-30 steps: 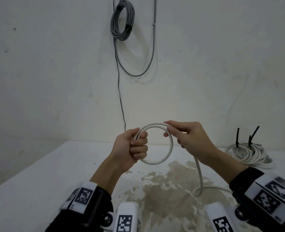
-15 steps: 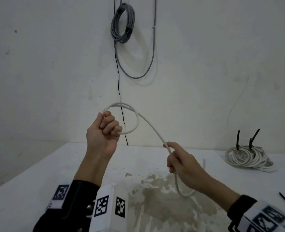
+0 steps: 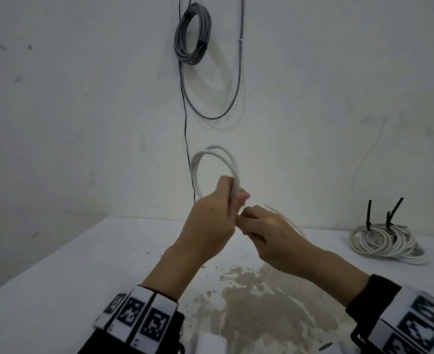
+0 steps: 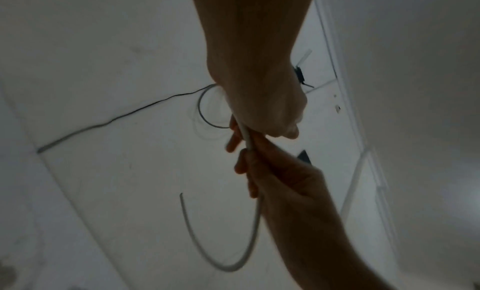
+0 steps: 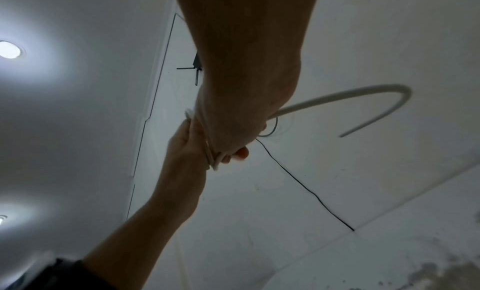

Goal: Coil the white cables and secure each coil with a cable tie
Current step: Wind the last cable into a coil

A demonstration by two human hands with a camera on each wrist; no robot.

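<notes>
Head view: left hand (image 3: 210,226) raised above the table (image 3: 83,264), fingers wrapped around a white cable (image 3: 215,159) looped into a coil of about two turns. Right hand (image 3: 269,233) just beside it, fingers curled on the cable's loose run. Finished bundle (image 3: 384,241) with black ties (image 3: 369,215) lies at the table's far right. Grey cable coil (image 3: 193,34) hangs on the wall.

Left wrist view: left hand (image 4: 270,109) and right hand (image 4: 280,177) meet on the cable (image 4: 246,138); the free tail (image 4: 221,261) curves below.

Right wrist view: right hand (image 5: 233,120) pinches the cable (image 5: 363,95); left hand (image 5: 187,148) clasps the bunched turns (image 5: 211,157).
</notes>
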